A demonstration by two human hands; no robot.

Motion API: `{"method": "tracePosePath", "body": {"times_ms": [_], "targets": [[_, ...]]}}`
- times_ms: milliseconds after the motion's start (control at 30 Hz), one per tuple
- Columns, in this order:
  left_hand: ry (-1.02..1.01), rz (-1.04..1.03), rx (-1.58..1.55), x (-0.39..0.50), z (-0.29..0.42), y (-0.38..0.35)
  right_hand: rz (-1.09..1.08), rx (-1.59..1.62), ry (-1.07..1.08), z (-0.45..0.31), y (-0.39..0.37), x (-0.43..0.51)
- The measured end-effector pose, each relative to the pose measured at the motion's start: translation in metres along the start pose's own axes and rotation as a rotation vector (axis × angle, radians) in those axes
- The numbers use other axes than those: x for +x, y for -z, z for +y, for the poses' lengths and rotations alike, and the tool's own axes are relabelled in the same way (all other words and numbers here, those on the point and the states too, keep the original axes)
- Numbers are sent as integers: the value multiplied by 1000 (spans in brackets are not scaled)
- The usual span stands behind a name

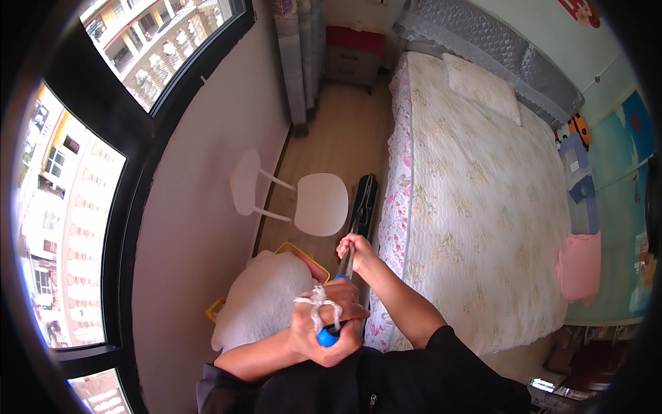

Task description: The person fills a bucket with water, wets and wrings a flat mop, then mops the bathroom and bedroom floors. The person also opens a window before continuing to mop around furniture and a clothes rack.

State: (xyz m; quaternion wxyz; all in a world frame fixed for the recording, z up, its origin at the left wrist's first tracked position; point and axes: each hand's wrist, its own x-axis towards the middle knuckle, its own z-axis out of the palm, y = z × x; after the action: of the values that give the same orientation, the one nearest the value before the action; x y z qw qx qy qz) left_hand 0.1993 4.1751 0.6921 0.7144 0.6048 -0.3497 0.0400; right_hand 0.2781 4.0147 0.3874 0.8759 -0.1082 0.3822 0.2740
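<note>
A metal pole (345,265) with a blue-capped handle end (327,337) points down and away from my body. My left hand (327,323) grips the top of the handle, and a knotted white cord lies over its knuckles. Farther down the shaft, my right hand (357,252) is closed around the bare metal. Beyond that hand, the pole runs to a long dark object (364,202) on the floor beside the bed. I cannot tell whether the two are joined.
A white chair (320,204) stands by the wall. Nearer, a pale fluffy bundle (269,295) fills a yellow-rimmed basket (302,257). At right is a bed (481,207) with a floral cover. Past the curtain (297,67) stands a red-topped nightstand (353,62).
</note>
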Motion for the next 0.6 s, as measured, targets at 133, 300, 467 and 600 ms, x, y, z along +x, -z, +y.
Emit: {"method": "tracePosePath", "body": {"times_ms": [133,300,467,600], "targets": [[-50,-79,65,8,-66,-4,-20,-29,32,-73,6,51],[-27,-620,97,-4,-174,9,109,-194,111,-144,18,107],[-92,-260,294,43,-310,42,-580,285,-40,-155,-52,130],[-138,-94,334,77,-378,36,-587,235,-59,-192,-73,138]]}}
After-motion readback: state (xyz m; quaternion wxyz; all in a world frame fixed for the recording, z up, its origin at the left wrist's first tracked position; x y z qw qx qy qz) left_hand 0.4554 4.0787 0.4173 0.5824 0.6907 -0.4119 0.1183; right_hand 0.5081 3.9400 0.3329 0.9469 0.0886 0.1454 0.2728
